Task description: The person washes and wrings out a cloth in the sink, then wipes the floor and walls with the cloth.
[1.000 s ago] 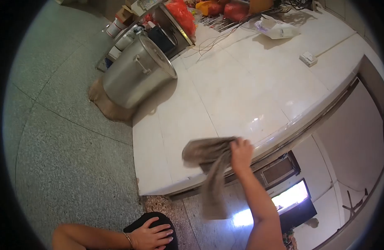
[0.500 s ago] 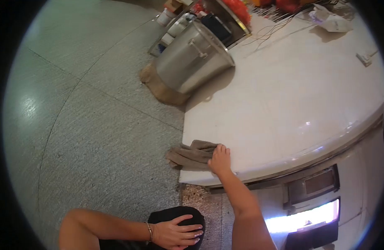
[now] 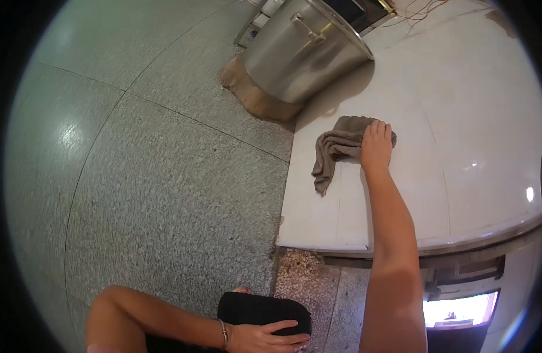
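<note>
A crumpled grey-brown cloth (image 3: 340,143) lies on the white tabletop (image 3: 400,200), one end trailing toward its left edge. My right hand (image 3: 377,145) presses down on the cloth's right part, fingers close together and pointing away from me; the palm side is hidden. Lower down, my left hand (image 3: 269,337) rests on my black-clothed knee (image 3: 265,312). Its fingers lie stretched out and hold nothing. A bracelet circles that wrist.
A large metal pot (image 3: 306,50) stands on a brown sack-like base (image 3: 262,94) at the table's far left. Thin wires (image 3: 421,12) lie near the back. Grey speckled floor (image 3: 182,188) spreads to the left. A lit screen (image 3: 462,310) shows below the table's front edge.
My right hand has slid the cloth away from the front left corner, farther back and right across the tabletop. My left hand stays on the knee. The view has shifted.
</note>
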Motion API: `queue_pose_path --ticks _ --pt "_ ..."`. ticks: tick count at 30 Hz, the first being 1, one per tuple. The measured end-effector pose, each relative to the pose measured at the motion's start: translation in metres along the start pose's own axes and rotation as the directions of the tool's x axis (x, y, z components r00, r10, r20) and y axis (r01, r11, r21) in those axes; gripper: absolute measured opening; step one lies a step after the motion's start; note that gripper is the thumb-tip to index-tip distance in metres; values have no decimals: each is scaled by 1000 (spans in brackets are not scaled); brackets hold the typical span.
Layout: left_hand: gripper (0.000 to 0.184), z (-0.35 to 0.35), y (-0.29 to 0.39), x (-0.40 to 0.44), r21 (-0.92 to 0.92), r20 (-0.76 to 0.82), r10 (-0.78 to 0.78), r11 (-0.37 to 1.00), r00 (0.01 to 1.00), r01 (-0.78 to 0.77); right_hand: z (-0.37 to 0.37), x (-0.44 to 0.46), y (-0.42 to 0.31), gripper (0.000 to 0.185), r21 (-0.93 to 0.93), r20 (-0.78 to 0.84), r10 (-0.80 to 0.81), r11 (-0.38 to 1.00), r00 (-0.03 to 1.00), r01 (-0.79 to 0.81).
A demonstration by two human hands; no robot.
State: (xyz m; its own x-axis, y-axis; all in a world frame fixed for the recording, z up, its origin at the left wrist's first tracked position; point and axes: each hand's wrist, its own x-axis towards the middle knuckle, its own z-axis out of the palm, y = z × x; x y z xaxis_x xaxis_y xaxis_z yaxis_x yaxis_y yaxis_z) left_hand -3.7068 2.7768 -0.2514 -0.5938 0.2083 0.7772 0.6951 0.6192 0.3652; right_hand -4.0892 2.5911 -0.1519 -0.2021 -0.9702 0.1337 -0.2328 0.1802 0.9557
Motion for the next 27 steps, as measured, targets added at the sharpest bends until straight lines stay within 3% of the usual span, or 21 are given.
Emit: queue_pose_path --ticks 2,4,5,8,10,12,14,16,17,18,20,21,22,23,24,25,26,27 --pt "39 10 -4 0 23 30 -38 999 999 38 11 6 -20 40 -40 6 -34 999 999 34" --pt "48 22 -6 -2 100 70 -71 993 995 64 38 0 -58 41 138 -27 -94 986 995 97" --pt "54 6 -8 -1 165 178 -75 985 981 45 49 -7 -84 42 241 19 -109 965 994 102" --pt "57 7 -11 -9 260 161 -88 965 983 44 40 -43 -154 40 431 194 -232 893 953 129" --pt "58 11 -8 -16 213 114 -107 974 988 81 68 -75 -221 42 536 192 -306 829 933 161" --pt "58 12 -9 -20 154 66 -131 981 989 120 56 -124 -262 25 627 112 -343 752 933 202" --pt "58 8 -10 -22 104 34 -125 987 992 121 57 -174 -326 35 716 330 -350 698 877 9" --pt "57 6 -13 -18 76 27 -112 991 993 109 9 -212 -323 34 791 537 -238 476 809 -385" --pt "56 5 -14 -16 56 3 -90 994 996 89 5 -226 -322 34 795 543 -251 462 801 -394" --pt "56 4 -16 -14 45 18 -102 994 995 101 5 -239 -321 36 837 484 -184 381 855 -392" --pt "54 6 -21 -8 173 53 -5 985 999 -5 2 -252 -310 38 870 444 -127 297 887 -393" --pt "54 6 -25 -10 136 186 70 986 980 -97 2 -252 -300 37 868 496 -187 89 848 -489" --pt "54 2 -32 -8 122 189 67 988 980 -91 5 -250 -293 36 814 531 -246 -119 811 -569" --pt "53 -5 -43 -3 85 212 142 983 967 -163 9 -248 -293 36 810 533 -248 -127 809 -572" --pt "53 -11 -54 -1 51 232 213 972 949 -230 11 -246 -295 38 492 625 -456 -400 634 -773" --pt "50 -10 -65 -6 -28 293 34 999 956 -27 11 -243 -296 40 57 573 -679 -525 459 -849" --pt "48 -8 -80 -10 -84 358 -146 979 922 187 9 -240 -295 40 65 558 -686 -525 467 -848" --pt "50 -22 -104 -6 18 400 -447 877 800 481 6 -238 -290 41 -309 415 -757 -639 505 -705"
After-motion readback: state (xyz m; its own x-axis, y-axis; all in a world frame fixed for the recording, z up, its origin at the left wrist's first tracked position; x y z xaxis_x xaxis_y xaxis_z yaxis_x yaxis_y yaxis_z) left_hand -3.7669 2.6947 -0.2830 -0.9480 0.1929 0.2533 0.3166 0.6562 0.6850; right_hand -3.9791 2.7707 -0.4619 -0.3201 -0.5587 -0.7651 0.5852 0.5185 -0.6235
